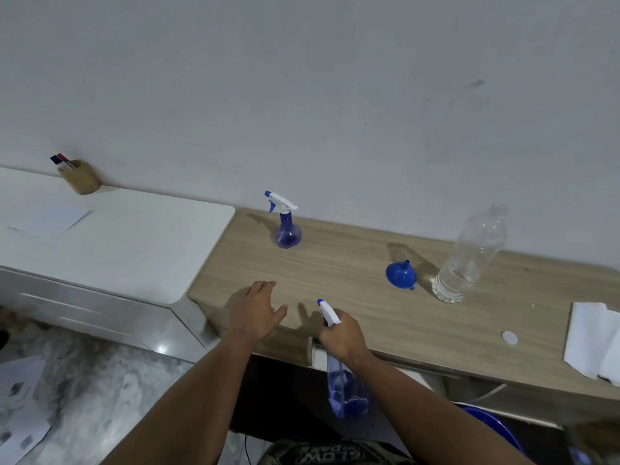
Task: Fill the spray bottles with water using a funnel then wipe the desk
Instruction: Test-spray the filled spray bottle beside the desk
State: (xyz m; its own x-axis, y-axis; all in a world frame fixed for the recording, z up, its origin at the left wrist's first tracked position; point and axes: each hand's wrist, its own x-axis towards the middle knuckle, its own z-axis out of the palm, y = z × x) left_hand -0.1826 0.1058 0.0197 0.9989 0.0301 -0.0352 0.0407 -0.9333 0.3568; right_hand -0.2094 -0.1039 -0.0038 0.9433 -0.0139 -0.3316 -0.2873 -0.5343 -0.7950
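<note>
My right hand [342,337] grips a blue spray bottle [347,394] by its white trigger head, holding it off the front edge of the wooden desk [335,263]. My left hand [256,310] hovers open over the desk's front left part, fingers spread. A second blue spray bottle [286,223] stands upright near the wall. A blue funnel [401,275] lies mouth-down on the desk. Right of it stands an uncapped clear water bottle [469,256], partly filled. Its white cap [509,337] lies near the front edge.
White folded paper towels [592,344] lie at the desk's right end. A white cabinet [110,243] adjoins the desk on the left, carrying a wooden pen cup [84,177] and a sheet of paper [50,221]. A blue basin [493,427] sits under the desk.
</note>
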